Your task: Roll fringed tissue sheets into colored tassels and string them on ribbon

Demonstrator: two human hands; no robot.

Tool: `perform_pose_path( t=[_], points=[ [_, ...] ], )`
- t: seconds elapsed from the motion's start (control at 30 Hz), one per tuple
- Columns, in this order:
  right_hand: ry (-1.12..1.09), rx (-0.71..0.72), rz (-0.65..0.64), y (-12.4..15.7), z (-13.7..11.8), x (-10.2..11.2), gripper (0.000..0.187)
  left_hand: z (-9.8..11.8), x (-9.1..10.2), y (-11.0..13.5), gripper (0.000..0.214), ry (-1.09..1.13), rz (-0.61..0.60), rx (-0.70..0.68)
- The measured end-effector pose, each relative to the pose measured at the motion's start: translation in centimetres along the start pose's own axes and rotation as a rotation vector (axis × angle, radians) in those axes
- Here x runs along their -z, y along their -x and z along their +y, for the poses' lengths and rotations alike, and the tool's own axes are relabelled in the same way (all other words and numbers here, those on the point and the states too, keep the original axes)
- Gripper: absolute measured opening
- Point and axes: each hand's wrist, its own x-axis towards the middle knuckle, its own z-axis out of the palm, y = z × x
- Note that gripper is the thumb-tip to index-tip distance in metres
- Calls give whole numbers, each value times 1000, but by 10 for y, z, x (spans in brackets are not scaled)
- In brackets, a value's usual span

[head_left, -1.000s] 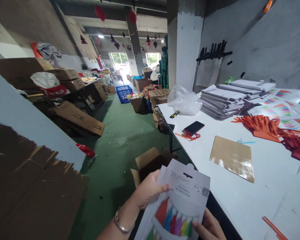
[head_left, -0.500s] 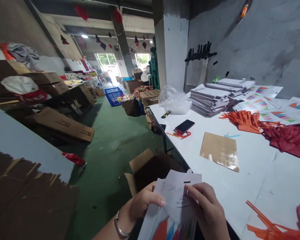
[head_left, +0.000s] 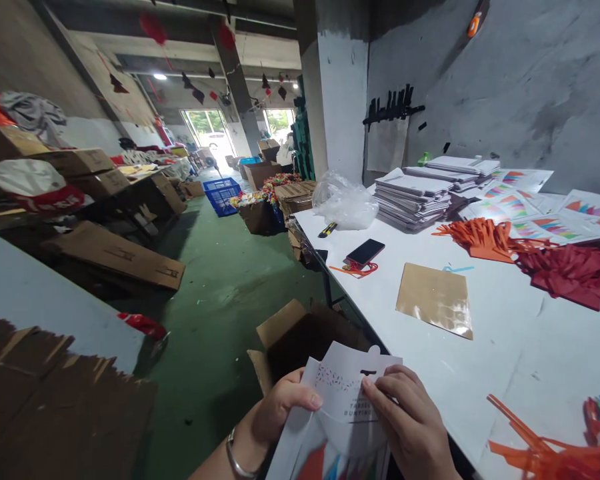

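Note:
Low in the head view I hold a white printed card packet that reads "tassel bunting", with a colourful picture at its lower part. My left hand, a silver bangle on its wrist, pinches the packet's left edge with the thumb on the front. At the upper right, beside the dark hanging slot, the fingers of my right hand grip the card. Just beyond the packet, an open cardboard box stands below the table edge.
On the white table lie a brown square sheet, a phone, a yellow-black cutter, orange tassels, dark red tassels and stacked white cards. A blue crate stands on the green floor.
The packet is tilted slightly, so its lettering and a rounded tab behind the top edge show more clearly. Both hands keep their hold. The view has shifted slightly.

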Motion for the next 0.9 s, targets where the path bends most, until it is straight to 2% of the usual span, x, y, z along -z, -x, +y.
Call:
perform_pose_path(
  t=[0.1,0.2,0.27,0.33,0.37,0.43,0.53,0.63,0.7,0.77,0.83,0.9],
  points=[
    [37,-4,-47,-1,0,-4,30,-5,1,-2,38,17,13,-13],
    [46,-70,-84,4,-3,-5,16,-4,6,-1,39,27,60,-6],
    [-27,-203,-5,13,-5,-4,12,4,15,6,38,-16,137,-11],
    [-132,-420,86,26,-4,-6,10,18,28,16,38,-88,249,-42],
    [-177,-534,91,34,-3,-10,9,25,35,23,39,-120,305,-64],
    [-235,-685,16,48,3,-24,14,38,46,35,43,-161,391,-108],
    [-265,-722,-96,66,15,-55,27,48,48,50,49,-245,440,-154],
    [-258,-711,-113,74,22,-68,38,50,32,58,46,-478,424,-204],
    [-255,-687,-119,70,18,-54,38,52,16,63,43,-721,373,-241],
    [-260,-680,-81,59,5,-29,36,52,-3,64,41,-1031,316,-324],
    [-326,-764,22,43,-14,-1,48,44,-24,57,41,-1389,262,-520],
    [-529,-824,50,30,-33,21,79,25,-48,39,45,-1709,184,-849]
  ],
)
